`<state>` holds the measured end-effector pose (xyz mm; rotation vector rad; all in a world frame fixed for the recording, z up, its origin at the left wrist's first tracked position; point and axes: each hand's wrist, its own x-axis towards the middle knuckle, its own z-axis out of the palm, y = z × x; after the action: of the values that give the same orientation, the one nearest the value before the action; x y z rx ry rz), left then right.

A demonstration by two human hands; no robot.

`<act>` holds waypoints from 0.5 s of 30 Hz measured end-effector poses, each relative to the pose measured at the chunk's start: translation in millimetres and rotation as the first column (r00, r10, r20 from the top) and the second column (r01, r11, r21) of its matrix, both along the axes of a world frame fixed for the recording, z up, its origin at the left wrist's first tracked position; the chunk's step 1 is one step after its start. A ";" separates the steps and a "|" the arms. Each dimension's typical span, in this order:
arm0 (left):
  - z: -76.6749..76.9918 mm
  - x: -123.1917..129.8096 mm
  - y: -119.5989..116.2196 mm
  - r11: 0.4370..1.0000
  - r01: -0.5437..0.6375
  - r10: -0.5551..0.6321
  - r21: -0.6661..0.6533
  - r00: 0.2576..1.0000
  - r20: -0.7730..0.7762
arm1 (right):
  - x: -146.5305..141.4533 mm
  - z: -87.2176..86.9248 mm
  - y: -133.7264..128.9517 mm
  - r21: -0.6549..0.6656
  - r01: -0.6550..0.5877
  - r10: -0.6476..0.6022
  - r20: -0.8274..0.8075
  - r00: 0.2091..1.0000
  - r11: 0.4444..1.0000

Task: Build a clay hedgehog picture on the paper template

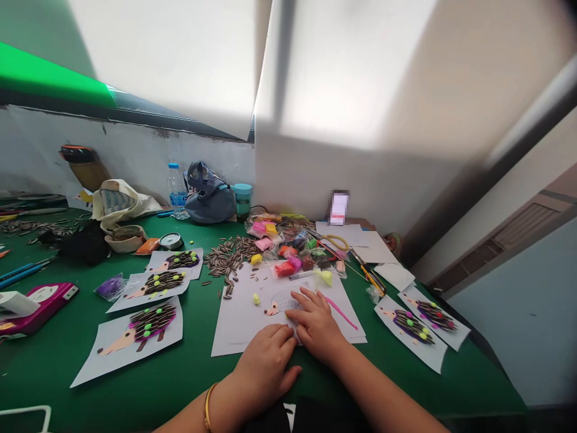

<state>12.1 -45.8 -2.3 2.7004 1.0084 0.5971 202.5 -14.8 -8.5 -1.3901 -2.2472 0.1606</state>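
Observation:
A sheet of white paper (234, 325) lies in front of me with a hedgehog drawing (280, 300) on it, its body outlined and its snout pale. My right hand (318, 322) rests over the drawing's right part, fingers spread, one fingertip at a small yellow spot. Lower down, my left hand (270, 358) lies at the paper's near edge, fingers bent slightly and thumb apart, with nothing visible in it. Beside the drawing sit a small lump of yellow clay (256, 299) and a pink plastic tool (345, 314). My right hand hides part of the drawing.
Sunflower seeds (229, 255) are heaped behind the paper, next to bagged coloured clay (286, 269). Finished hedgehog pictures (108, 331) lie at left, and another hedgehog card (437, 361) at right. Scissors (336, 242), a bottle (177, 192) and a blue bag (210, 201) stand farther back.

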 end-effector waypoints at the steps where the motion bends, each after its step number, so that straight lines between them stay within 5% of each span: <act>1: 0.2 -0.1 -0.1 1.000 0.001 -0.001 -0.001 1.000 -0.001 | 0.2 0.1 0.0 0.001 -0.004 0.004 0.002 1.000 1.000; 15: 8.2 -2.0 -2.4 0.997 -0.021 0.023 -0.070 0.999 0.040 | 5.8 -3.9 1.4 0.075 -0.023 0.032 -0.124 0.992 0.997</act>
<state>10.1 -48.2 6.0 2.6096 1.0304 0.6065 208.3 -13.4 -12.4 -1.2753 -2.1484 0.1687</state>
